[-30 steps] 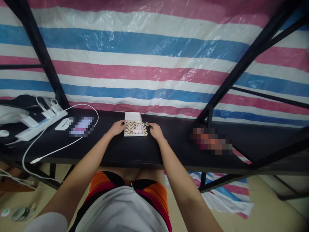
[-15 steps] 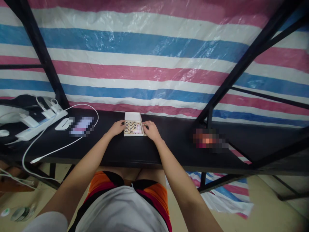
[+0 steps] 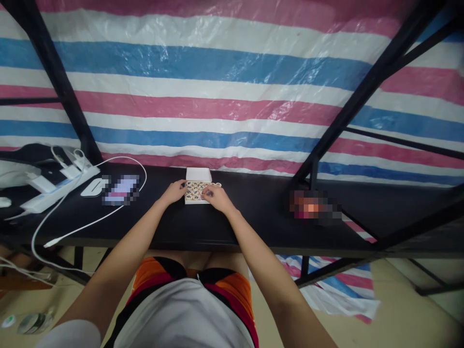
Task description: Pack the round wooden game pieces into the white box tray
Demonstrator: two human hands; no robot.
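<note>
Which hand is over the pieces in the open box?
The right hand: its fingertips are over the right part of the white box, while the left hand is at its left edge.

We can make out dark characters on the round pieces [image 3: 195, 190] inside the white box [image 3: 196, 202], too small to read.
</note>
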